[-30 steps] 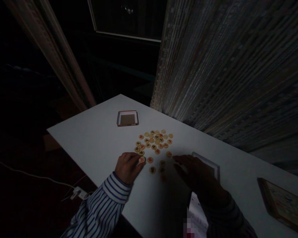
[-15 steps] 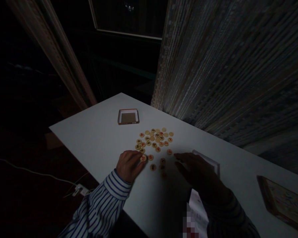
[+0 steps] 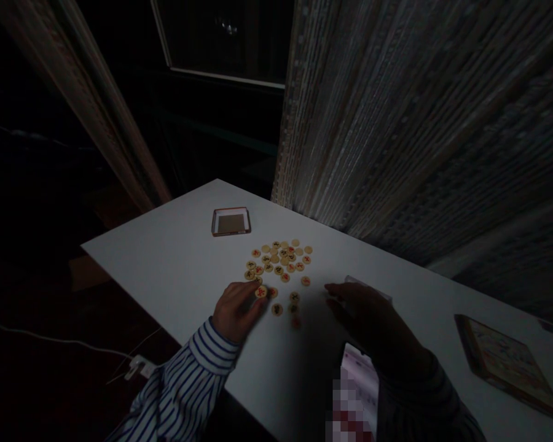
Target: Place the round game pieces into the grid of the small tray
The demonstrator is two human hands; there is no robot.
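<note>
Round wooden game pieces marked with red or black characters lie in a loose pile (image 3: 279, 261) on the white table (image 3: 166, 264). My left hand (image 3: 236, 311) rests with its fingertips against one red-marked piece (image 3: 260, 292) at the pile's near edge. A few loose pieces, including a black-marked one (image 3: 277, 309), lie between my hands. In shadow, my right hand (image 3: 364, 313) hovers with its fingers spread, nearest a red-marked piece (image 3: 295, 321), and holds nothing.
A small square tray (image 3: 231, 212) stands beyond the pile. A white box lid (image 3: 367, 285) lies past my right hand, and a wooden-framed board (image 3: 509, 366) sits at the right. A phone (image 3: 362, 374) lies under my right forearm. Curtains (image 3: 419, 123) hang beyond the table's far edge.
The whole scene has shifted slightly in view as my head moved, and more of the phone shows. My left fingertips remain at the same piece, and my right hand stays spread.
</note>
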